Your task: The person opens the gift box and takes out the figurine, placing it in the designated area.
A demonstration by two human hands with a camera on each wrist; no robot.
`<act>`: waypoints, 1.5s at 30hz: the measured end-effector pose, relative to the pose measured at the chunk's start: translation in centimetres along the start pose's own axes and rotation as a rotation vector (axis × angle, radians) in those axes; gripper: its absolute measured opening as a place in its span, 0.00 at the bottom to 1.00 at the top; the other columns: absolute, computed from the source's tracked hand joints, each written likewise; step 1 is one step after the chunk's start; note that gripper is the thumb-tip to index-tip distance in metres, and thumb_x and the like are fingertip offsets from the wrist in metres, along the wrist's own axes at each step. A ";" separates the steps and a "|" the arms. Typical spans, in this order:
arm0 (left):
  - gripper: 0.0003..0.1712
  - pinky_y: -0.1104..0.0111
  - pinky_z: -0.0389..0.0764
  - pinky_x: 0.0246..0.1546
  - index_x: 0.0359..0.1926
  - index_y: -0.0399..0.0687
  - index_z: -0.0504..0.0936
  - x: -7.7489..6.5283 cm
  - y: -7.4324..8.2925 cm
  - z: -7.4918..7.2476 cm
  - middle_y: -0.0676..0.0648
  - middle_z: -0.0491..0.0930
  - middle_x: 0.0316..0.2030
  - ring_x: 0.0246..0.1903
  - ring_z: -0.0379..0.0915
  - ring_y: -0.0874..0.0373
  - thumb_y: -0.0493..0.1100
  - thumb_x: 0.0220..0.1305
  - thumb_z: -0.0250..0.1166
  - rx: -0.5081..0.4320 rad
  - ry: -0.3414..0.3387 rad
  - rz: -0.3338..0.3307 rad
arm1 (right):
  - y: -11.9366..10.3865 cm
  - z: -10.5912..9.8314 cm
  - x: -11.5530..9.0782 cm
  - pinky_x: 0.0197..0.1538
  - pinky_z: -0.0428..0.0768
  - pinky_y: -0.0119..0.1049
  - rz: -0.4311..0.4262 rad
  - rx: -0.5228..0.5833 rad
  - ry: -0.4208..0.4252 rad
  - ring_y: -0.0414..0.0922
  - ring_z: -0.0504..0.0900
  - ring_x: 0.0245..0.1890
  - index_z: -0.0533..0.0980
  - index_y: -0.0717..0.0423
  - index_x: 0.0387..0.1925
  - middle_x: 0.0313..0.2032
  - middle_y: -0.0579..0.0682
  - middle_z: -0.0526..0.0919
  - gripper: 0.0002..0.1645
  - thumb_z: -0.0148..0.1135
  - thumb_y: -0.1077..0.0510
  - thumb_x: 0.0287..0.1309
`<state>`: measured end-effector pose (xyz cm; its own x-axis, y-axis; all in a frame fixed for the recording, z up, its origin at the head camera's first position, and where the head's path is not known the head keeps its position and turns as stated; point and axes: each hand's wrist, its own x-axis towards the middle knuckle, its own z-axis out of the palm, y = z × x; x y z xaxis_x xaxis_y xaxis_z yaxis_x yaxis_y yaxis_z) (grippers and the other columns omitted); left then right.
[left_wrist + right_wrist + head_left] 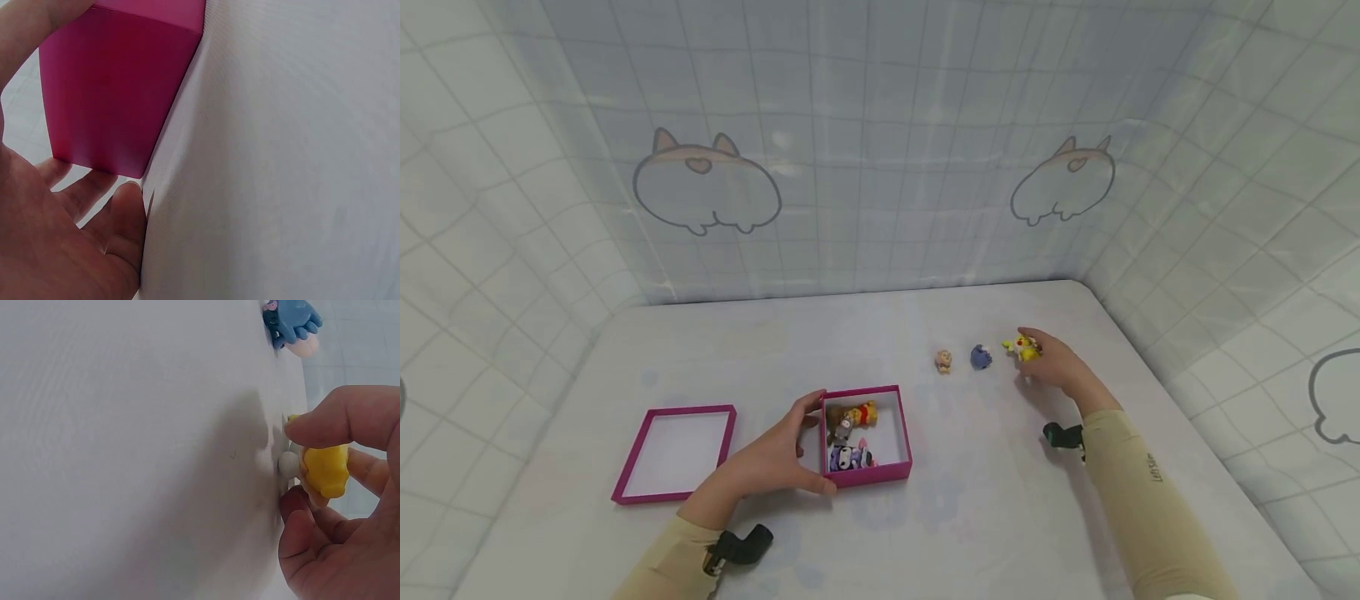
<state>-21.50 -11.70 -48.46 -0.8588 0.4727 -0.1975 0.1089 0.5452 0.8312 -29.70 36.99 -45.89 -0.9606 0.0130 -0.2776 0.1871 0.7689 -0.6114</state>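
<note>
My left hand (778, 454) spans the left side of a magenta box (871, 477), thumb at the near corner and fingertips at the far one; the left wrist view shows fingertips at the box wall (112, 94). Inside the box, toward its left side, lie several small figurines, among them a yellow-and-red bear (863, 413) and a purple-and-white one (846, 457). Over at the right, my right hand (1056, 362) pinches a small yellow figurine (326, 470) between thumb and fingers, close over the table. Part of the figurine is hidden behind the thumb.
A blue figurine (981, 357) and a pinkish one (943, 361) stand left of my right hand. The magenta-rimmed lid (673, 411), white inside, lies left of the box, partly behind my left forearm. Tile-patterned curtains (880, 167) enclose the white table (970, 517).
</note>
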 end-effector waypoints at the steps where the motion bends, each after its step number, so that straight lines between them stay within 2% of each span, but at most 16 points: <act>1: 0.77 0.54 0.76 0.56 0.76 0.67 0.45 0.0 0.0 0.0 0.53 0.54 0.72 0.66 0.60 0.53 0.63 0.29 0.85 -0.001 0.000 0.000 | 0.0 0.0 0.0 0.64 0.62 0.66 -0.001 -0.006 0.001 0.65 0.58 0.67 0.51 0.51 0.77 0.72 0.68 0.54 0.47 0.61 0.58 0.59; 8: 0.77 0.54 0.76 0.56 0.76 0.66 0.44 -0.1 0.2 -0.1 0.52 0.54 0.72 0.65 0.60 0.52 0.63 0.29 0.85 -0.006 -0.004 -0.002 | 0.0 -0.2 -0.3 0.65 0.61 0.66 0.035 -0.023 -0.012 0.65 0.60 0.66 0.43 0.50 0.79 0.72 0.71 0.52 0.52 0.61 0.56 0.61; 15: 0.76 0.55 0.76 0.56 0.76 0.68 0.44 -0.2 0.3 -0.1 0.52 0.54 0.72 0.65 0.61 0.53 0.62 0.30 0.85 -0.005 -0.004 -0.004 | -0.6 -0.8 -1.6 0.60 0.67 0.66 0.043 -0.039 0.024 0.68 0.61 0.66 0.44 0.51 0.78 0.69 0.72 0.55 0.52 0.62 0.53 0.62; 23: 0.76 0.54 0.75 0.57 0.76 0.69 0.44 -0.3 0.3 -0.1 0.53 0.54 0.72 0.66 0.60 0.53 0.63 0.30 0.85 -0.011 -0.010 -0.010 | -1.5 -0.8 -2.8 0.59 0.69 0.65 -0.075 -0.058 0.158 0.68 0.63 0.65 0.51 0.54 0.77 0.68 0.72 0.57 0.48 0.65 0.52 0.62; 29: 0.77 0.53 0.76 0.57 0.76 0.70 0.44 -0.3 0.2 -0.1 0.52 0.54 0.73 0.65 0.61 0.52 0.64 0.29 0.84 0.000 -0.008 -0.021 | -3.7 -0.6 -4.3 0.58 0.71 0.62 -0.153 -0.024 0.251 0.63 0.67 0.63 0.56 0.52 0.75 0.66 0.66 0.64 0.44 0.65 0.51 0.63; 33: 0.77 0.54 0.77 0.56 0.76 0.71 0.44 -0.3 0.2 -0.1 0.53 0.54 0.72 0.64 0.62 0.52 0.65 0.28 0.84 0.008 -0.003 -0.027 | -5.8 0.1 -5.2 0.57 0.73 0.60 -0.188 0.034 0.266 0.59 0.69 0.62 0.59 0.48 0.74 0.65 0.61 0.68 0.43 0.66 0.48 0.63; 38: 0.77 0.53 0.76 0.56 0.76 0.70 0.44 -0.3 0.2 -0.1 0.53 0.53 0.72 0.65 0.60 0.52 0.65 0.28 0.84 0.004 -0.005 -0.025 | -8.0 1.5 -6.0 0.56 0.74 0.59 -0.251 0.055 0.258 0.56 0.72 0.61 0.59 0.45 0.74 0.63 0.57 0.72 0.42 0.66 0.47 0.63; 45: 0.76 0.54 0.77 0.56 0.75 0.72 0.44 -0.1 0.3 -0.1 0.55 0.53 0.72 0.66 0.59 0.54 0.66 0.28 0.83 0.012 -0.005 -0.022 | -9.9 3.3 -7.0 0.52 0.78 0.53 -0.339 0.110 0.210 0.51 0.76 0.58 0.63 0.41 0.72 0.59 0.51 0.75 0.39 0.66 0.45 0.62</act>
<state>-21.42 -11.70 -48.14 -0.8585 0.4642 -0.2180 0.0962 0.5633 0.8207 -24.18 27.17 -40.36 -0.9905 -0.0905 0.1036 -0.1375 0.6791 -0.7211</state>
